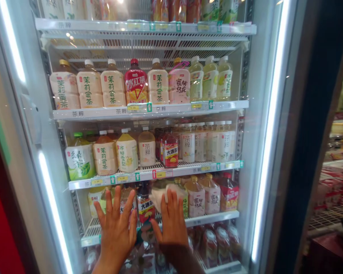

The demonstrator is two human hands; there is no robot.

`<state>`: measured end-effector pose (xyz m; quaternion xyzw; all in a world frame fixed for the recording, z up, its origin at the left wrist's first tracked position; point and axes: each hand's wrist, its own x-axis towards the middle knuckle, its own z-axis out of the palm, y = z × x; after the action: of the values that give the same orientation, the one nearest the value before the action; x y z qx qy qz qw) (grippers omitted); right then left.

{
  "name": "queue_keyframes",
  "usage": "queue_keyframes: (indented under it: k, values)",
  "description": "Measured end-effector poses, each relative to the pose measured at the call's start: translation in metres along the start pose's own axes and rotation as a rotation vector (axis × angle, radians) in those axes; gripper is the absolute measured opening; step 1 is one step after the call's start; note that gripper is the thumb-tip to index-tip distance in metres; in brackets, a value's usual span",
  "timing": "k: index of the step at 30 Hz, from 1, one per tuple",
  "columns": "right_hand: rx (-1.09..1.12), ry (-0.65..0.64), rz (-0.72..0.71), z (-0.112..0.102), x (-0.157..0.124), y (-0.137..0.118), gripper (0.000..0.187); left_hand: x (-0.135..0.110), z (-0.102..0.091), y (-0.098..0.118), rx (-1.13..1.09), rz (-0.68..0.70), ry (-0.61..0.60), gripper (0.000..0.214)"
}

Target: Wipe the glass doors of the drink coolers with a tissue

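Note:
I face the glass door [254,114] of a lit drinks fridge. My left hand [117,226] lies flat on the glass low down, fingers spread, holding nothing. Just to its right, my right hand [173,222] presses a white cloth [159,195] against the glass, fingers together over it. Behind the glass at that height stand bottles, among them a dark bottle with a red and yellow label [145,207] and pink-labelled tea bottles [196,201].
Wire shelves [148,110] hold rows of tea and juice bottles with price tags along their fronts. A light strip [267,133] runs down the right door frame. Further right are a dark post [311,133] and store shelving [337,179].

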<state>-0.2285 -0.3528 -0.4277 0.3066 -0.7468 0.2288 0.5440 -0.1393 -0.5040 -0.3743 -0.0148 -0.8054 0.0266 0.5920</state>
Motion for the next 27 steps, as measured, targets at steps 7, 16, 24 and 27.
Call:
queue_keyframes:
  k: [7,16,24,27]
  values:
    - [0.003,-0.024,0.044,-0.013,0.001,0.026,0.079,0.011,0.011,0.026,-0.031,0.042,-0.025,0.072]
    - [-0.069,0.008,0.110,-0.008,-0.040,0.048,0.078,-0.017,0.051,0.058,-0.031,0.015,-0.059,0.075]
    - [-0.023,0.035,0.110,-0.019,0.020,0.072,0.079,-0.042,0.073,0.057,0.027,0.033,-0.067,0.087]
    - [-0.024,0.024,0.126,-0.014,0.000,0.067,0.078,-0.042,0.073,0.055,0.031,0.041,-0.070,0.088]
